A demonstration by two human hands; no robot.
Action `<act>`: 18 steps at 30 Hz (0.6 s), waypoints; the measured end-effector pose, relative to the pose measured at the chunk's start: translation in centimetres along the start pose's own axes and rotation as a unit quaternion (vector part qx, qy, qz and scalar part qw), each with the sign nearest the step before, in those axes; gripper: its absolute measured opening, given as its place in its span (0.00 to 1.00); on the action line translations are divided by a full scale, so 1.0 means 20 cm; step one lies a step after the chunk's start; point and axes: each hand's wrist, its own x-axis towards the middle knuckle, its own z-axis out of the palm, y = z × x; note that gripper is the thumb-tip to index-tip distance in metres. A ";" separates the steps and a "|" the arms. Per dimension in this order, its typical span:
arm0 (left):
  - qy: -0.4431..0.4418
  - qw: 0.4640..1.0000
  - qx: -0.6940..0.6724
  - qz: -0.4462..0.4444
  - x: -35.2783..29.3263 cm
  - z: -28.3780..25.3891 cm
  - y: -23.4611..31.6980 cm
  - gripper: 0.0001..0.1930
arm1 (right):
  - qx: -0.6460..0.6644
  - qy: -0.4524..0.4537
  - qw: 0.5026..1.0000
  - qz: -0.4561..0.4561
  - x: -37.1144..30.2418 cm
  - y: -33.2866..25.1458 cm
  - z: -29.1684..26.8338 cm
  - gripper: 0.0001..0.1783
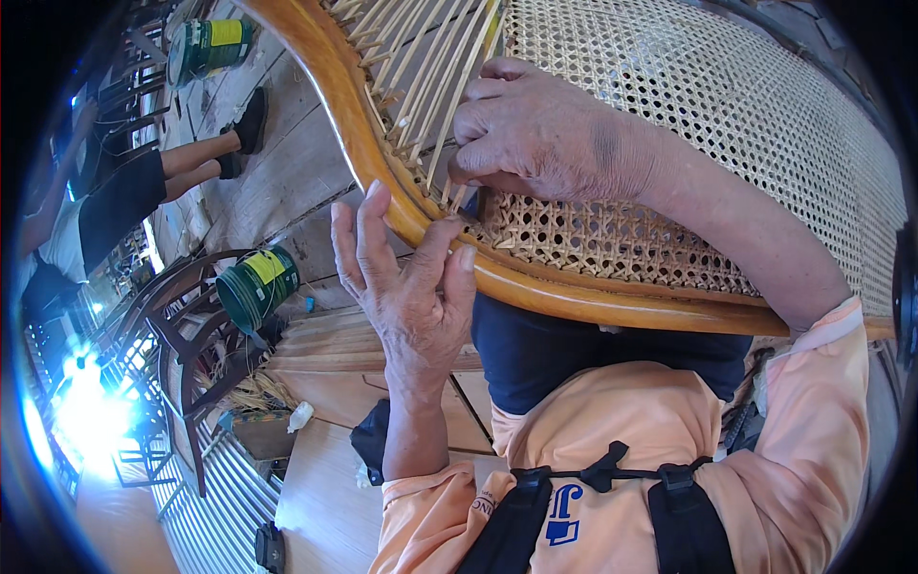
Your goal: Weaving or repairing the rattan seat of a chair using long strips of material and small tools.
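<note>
A curved, varnished wooden frame (535, 284) crosses the view, holding a woven cane panel (631, 244). At its left part, loose pale cane strands (421, 86) run side by side, not woven into the mesh. My right hand (545, 134) rests over the border between strands and mesh, its fingers curled down on a strand; the fingertips are partly hidden. Below it, my left hand (411, 297) is at the frame's inner edge. Its thumb and index finger come close together by the strand ends, and the other fingers stretch out. What lies between them is too small to make out.
Green buckets with yellow labels stand at the left, one upper (206, 48) and one lower (256, 282). Dark wooden chair frames (182, 354) stack beside the lower one. A wooden bench (330, 488) lies below left. Another person's legs (196, 163) show at far left.
</note>
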 end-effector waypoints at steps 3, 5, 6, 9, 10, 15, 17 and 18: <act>-0.018 0.999 0.033 -0.003 0.00 -0.02 0.01 0.09 | 0.005 0.007 1.000 -0.009 0.00 0.00 0.01 0.09; -0.020 0.999 0.031 -0.001 0.00 -0.01 0.01 0.09 | 0.011 0.021 0.999 -0.022 0.00 0.00 0.02 0.09; -0.021 0.999 0.026 0.001 0.00 -0.01 0.01 0.10 | 0.020 0.021 0.999 -0.022 0.00 0.00 0.03 0.09; -0.013 1.000 -0.008 -0.004 0.00 0.01 -0.01 0.10 | 0.032 0.017 0.999 -0.028 0.02 -0.02 0.04 0.09; -0.014 1.000 -0.006 -0.005 0.00 0.01 -0.01 0.10 | 0.032 0.011 0.999 -0.033 0.03 -0.02 0.05 0.09; 0.079 0.990 -0.111 -0.048 -0.03 0.08 -0.05 0.09 | 0.038 0.043 0.998 -0.030 0.02 -0.02 0.08 0.09; 0.085 0.988 -0.115 -0.061 -0.05 0.08 -0.05 0.09 | 0.038 0.050 0.998 -0.031 0.02 -0.02 0.09 0.09; 0.092 0.986 -0.118 -0.074 -0.05 0.08 -0.05 0.09 | 0.039 0.057 0.997 -0.024 0.03 -0.03 0.11 0.09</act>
